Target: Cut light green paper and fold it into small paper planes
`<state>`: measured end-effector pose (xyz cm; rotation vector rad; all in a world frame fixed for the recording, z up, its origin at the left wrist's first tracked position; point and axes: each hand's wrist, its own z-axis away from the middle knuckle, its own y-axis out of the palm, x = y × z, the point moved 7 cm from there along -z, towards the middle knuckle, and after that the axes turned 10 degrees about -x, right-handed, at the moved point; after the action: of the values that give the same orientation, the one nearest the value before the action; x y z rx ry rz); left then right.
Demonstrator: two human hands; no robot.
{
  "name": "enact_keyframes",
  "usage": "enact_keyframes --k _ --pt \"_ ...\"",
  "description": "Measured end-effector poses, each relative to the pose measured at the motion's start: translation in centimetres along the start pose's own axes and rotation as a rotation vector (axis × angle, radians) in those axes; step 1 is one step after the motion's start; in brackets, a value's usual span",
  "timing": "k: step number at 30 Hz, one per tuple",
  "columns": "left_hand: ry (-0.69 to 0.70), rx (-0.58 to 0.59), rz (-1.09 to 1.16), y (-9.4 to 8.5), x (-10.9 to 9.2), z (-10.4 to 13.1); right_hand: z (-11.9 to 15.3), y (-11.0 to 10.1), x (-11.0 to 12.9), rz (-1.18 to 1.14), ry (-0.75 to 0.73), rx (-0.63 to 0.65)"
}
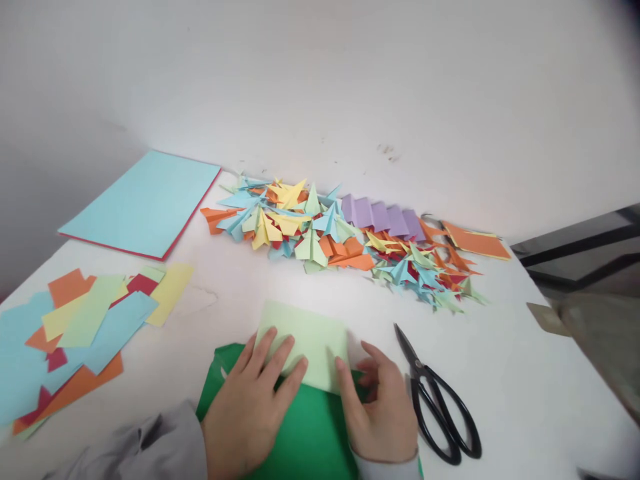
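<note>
A pale green paper rectangle (313, 333) lies at the front middle, its lower part over a dark green sheet (310, 433). Spread fingers of my left hand (257, 400) rest flat on the paper's left half. At the paper's right edge is my right hand (377, 403), its index fingertip touching the lower right part. Its other fingers are partly curled and apart, with nothing visible between them. Black scissors (425, 373) lie just right of my right hand, blades slightly apart and pointing away.
Folded paper planes (310, 247) are heaped along the back, beside a pleated purple paper (383, 217). Blue sheets (145, 200) lie back left, colored scraps (95, 313) at left, orange papers (477, 241) back right. A wall (320, 87) stands behind the white table (525, 393).
</note>
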<state>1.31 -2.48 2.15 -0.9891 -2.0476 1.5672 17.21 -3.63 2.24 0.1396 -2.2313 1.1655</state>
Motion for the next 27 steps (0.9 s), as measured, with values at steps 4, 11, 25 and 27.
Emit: enact_keyframes --k 4,11,25,27 --pt "0.012 -0.006 -0.031 0.0 0.0 -0.1 0.8 0.4 0.0 0.026 0.011 0.061" --pt "0.054 -0.134 -0.036 -0.4 -0.1 -0.6 0.4 0.4 0.5 0.011 -0.073 0.034" --pt "0.096 -0.193 -0.022 -0.4 0.2 -1.0 -1.0 1.4 0.9 0.293 -0.169 0.103" --pt "0.105 -0.191 -0.025 -0.4 0.2 -1.0 -1.0 1.4 1.0 0.306 -0.197 0.091"
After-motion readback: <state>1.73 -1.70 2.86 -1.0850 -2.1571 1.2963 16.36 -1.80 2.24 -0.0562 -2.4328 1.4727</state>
